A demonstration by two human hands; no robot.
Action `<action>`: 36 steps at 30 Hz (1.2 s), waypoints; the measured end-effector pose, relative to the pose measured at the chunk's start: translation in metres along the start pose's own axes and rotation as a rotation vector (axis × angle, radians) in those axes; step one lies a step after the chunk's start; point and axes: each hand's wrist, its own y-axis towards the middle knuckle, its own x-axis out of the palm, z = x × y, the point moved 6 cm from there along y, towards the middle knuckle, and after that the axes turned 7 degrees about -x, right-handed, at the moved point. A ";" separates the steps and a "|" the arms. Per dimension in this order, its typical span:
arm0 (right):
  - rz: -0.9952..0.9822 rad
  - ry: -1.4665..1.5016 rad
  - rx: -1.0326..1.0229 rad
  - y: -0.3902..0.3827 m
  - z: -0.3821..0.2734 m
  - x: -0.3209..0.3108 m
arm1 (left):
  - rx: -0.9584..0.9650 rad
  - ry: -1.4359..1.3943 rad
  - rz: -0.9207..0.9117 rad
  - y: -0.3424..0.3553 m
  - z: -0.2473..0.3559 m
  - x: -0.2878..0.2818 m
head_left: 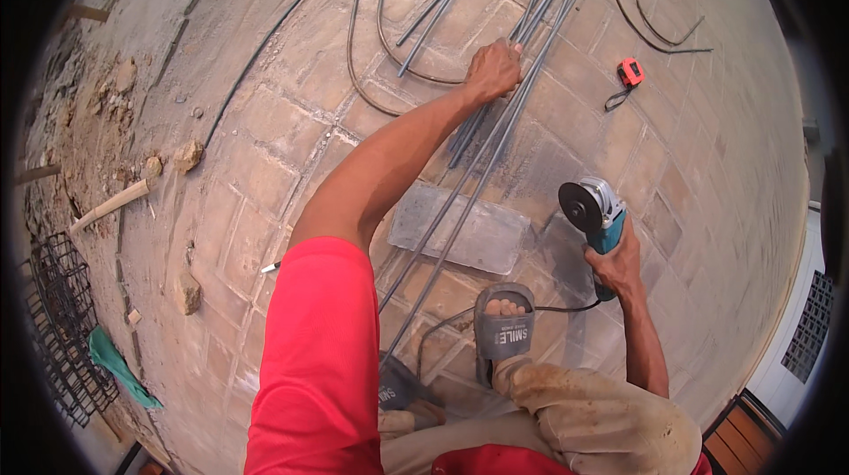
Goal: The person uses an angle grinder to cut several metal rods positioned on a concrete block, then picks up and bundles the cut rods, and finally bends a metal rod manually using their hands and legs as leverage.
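Observation:
With arm stretched forward, my left hand is closed on a bundle of thin steel rods. Two long rods run from it back toward my feet, crossing over a grey rectangular block. My right hand grips the teal body of an angle grinder, held to the right of the block. Its dark disc faces left, apart from the rods. From the grinder's rear a black cord runs behind my sandalled foot. Whether the disc is spinning, I cannot tell.
Bent rods lie beyond my left forearm, others at the far right. A red tape measure rests on the paving. Leftward are a pen-like object, a wooden handle, stones, a metal cage and green cloth.

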 end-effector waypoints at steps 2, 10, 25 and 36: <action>0.056 0.010 -0.033 -0.011 0.000 -0.003 | 0.037 0.023 0.019 0.007 0.000 -0.017; 0.084 0.031 0.075 -0.044 0.006 -0.013 | 0.138 0.335 0.231 -0.019 0.004 -0.066; 0.019 -0.030 0.009 -0.052 -0.007 -0.011 | 0.188 0.495 0.225 -0.269 -0.007 -0.113; -0.106 -0.228 -0.336 0.030 -0.049 0.012 | -0.211 0.657 0.111 -0.415 -0.086 -0.045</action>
